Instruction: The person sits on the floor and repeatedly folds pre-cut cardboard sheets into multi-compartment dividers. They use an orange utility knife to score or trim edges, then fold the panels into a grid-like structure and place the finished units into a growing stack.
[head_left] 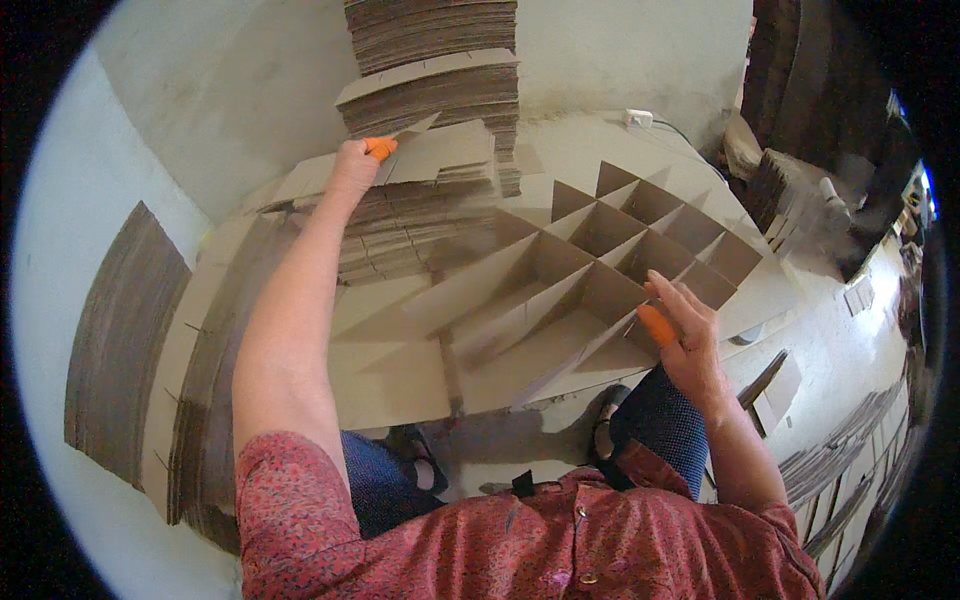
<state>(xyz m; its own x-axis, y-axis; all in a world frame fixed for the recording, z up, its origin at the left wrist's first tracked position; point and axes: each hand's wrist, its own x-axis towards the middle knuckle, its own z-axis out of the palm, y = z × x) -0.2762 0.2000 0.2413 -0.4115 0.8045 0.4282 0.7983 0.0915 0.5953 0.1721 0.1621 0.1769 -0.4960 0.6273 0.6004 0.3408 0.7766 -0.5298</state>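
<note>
My left hand (pixel 358 168) reaches out to the far left, over a stack of cut cardboard sheets (pixel 395 215). Its fingers are closed on a cardboard strip (pixel 416 128), whose tilted corner sticks up past an orange finger cover. A cardboard divider grid (pixel 590 235) of interlocked strips stands on the table, its long panels fanning toward me. At the grid's near right edge is my right hand (pixel 688 335), fingers stretched and apart, an orange cover on the thumb. The thumb lies by the end of one panel; whether it touches is hard to tell.
A tall pile of cardboard (pixel 430 90) rises against the back wall. More upright cardboard stacks (pixel 125 345) stand at the left. A white plug (pixel 638 118) with a cable sits at the table's back. Flat cardboard bundles (pixel 835 455) lie on the floor at right.
</note>
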